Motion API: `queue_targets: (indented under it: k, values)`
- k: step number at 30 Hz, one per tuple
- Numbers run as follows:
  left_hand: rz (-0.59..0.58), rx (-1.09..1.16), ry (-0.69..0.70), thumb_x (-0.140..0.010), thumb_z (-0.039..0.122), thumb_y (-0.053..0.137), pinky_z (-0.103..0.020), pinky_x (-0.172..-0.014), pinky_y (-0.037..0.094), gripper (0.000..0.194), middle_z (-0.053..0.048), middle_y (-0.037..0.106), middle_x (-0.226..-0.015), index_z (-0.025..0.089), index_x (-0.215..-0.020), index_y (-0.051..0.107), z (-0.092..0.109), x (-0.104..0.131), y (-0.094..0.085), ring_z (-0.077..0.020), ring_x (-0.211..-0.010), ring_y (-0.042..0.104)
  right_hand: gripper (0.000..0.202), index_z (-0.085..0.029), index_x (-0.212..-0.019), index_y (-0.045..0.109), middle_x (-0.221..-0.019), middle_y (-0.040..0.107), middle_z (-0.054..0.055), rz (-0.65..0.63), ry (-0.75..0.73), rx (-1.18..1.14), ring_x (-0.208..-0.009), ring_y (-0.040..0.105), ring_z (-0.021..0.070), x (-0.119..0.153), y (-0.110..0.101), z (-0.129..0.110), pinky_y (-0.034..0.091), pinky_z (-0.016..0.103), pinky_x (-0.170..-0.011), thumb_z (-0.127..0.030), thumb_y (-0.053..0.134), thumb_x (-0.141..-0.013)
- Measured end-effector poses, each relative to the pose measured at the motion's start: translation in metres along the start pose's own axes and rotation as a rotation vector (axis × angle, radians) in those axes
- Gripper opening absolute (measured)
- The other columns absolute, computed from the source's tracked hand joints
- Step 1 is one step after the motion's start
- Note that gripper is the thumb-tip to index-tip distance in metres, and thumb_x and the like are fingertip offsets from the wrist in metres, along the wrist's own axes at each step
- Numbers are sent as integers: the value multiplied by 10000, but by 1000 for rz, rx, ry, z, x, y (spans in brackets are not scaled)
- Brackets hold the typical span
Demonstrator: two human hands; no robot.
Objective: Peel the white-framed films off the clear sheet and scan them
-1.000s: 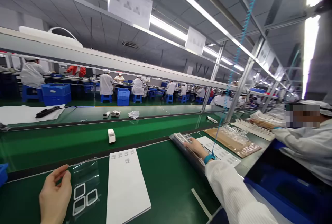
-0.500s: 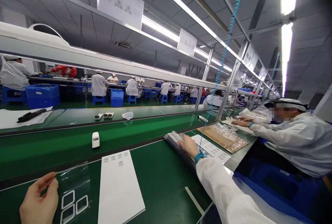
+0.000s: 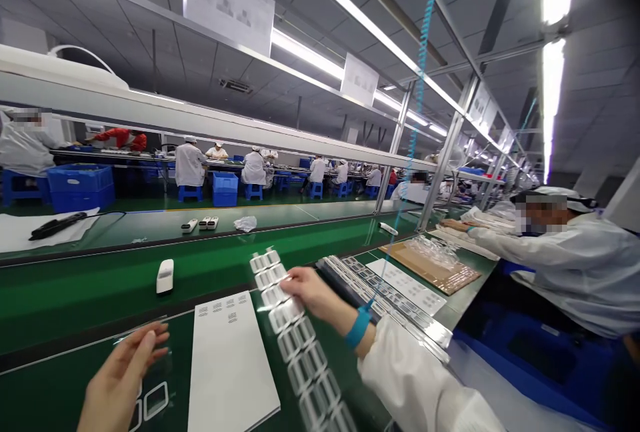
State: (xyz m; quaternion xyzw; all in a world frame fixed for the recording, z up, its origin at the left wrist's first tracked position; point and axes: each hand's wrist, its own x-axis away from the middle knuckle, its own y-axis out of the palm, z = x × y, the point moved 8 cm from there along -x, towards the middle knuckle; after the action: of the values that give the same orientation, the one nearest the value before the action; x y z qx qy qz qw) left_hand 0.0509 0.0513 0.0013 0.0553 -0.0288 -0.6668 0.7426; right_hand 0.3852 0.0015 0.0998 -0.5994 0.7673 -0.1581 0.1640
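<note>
My right hand (image 3: 311,293), with a blue band at the wrist, pinches the edge of a long clear strip (image 3: 301,345) of white square frames. That strip slants over the green bench, right of a stack of white sheets (image 3: 230,365). On the left, my left hand (image 3: 123,375) is raised with its fingers apart, over a clear film with white square frames (image 3: 156,400). The hand hides part of the film. More framed strips (image 3: 370,285) lie in a pile beyond my right forearm.
A white device (image 3: 165,277) lies on the green belt (image 3: 100,285). Small white devices (image 3: 208,223) and crumpled plastic (image 3: 245,223) are behind it. Cardboard (image 3: 425,264) with plastic lies at right, near a seated person (image 3: 565,239). A coiled blue cord (image 3: 419,85) hangs down.
My right hand has moved left from the pile, bringing a strip with it. My left hand has shifted right over the film. The white device on the belt has moved left.
</note>
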Motion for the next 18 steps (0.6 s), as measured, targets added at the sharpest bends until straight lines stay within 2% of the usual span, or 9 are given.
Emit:
queue_targets:
  k: [2, 4, 5, 7, 8, 10, 14, 18]
  values:
    - [-180, 162, -150, -640, 683, 634, -372, -847, 564, 624, -77, 623, -1189, 213, -1050, 624, -1, 13, 28, -306, -1089, 584, 336, -156, -724, 543, -602, 581, -17, -107, -1, -103, -517, 549, 119, 19, 59, -1, 402, 195, -440, -442, 720, -714]
    - [-269, 272, -279, -592, 649, 704, -366, -794, 581, 679, -80, 623, -1197, 223, -1111, 596, -4, 25, 45, -316, -1080, 590, 462, -177, -693, 505, -549, 567, -25, -286, 30, -330, -474, 528, 123, 33, 116, 4, 378, 198, -407, -520, 790, -574]
    - [-264, 289, -339, -551, 591, 765, -373, -763, 585, 698, -79, 643, -1162, 230, -1122, 588, -8, 29, 48, -323, -1045, 608, 503, -179, -670, 503, -515, 545, -39, -345, 22, -407, -463, 513, 117, 38, 138, 5, 362, 192, -402, -514, 833, -491]
    - [-194, 281, -435, -447, 440, 863, -366, -704, 583, 719, -74, 694, -1025, 216, -1079, 605, -16, 35, 47, -323, -947, 645, 522, -182, -637, 507, -475, 518, -52, -425, -2, -464, -457, 492, 113, 41, 166, 9, 348, 192, -404, -497, 865, -423]
    - [-168, 270, -452, -414, 382, 883, -349, -687, 575, 705, -69, 707, -951, 198, -1042, 621, -19, 36, 45, -312, -903, 657, 517, -180, -621, 511, -467, 509, -53, -420, -25, -457, -455, 485, 112, 40, 172, 11, 346, 195, -408, -502, 863, -420]
    - [-168, 247, -411, -412, 358, 885, -305, -683, 551, 623, -60, 710, -838, 159, -953, 648, -18, 36, 44, -270, -830, 666, 492, -172, -623, 537, -488, 517, -43, -360, -77, -445, -460, 483, 115, 33, 172, 10, 359, 213, -432, -534, 833, -470]
    - [-299, 99, -253, -517, 475, 817, -263, -642, 483, 499, -44, 682, -728, 132, -847, 666, -9, 38, 55, -189, -684, 625, 453, -160, -709, 602, -614, 563, -15, -235, -174, -479, -548, 510, 123, 17, 149, 2, 405, 245, -547, -586, 733, -631]
    - [-409, -31, -182, -575, 523, 759, -248, -574, 400, 448, -16, 621, -643, 136, -777, 657, -6, 47, 70, -144, -576, 530, 423, -158, -676, 593, -585, 547, -13, -250, -196, -512, -543, 490, 122, 9, 135, -2, 394, 248, -559, -566, 698, -711]
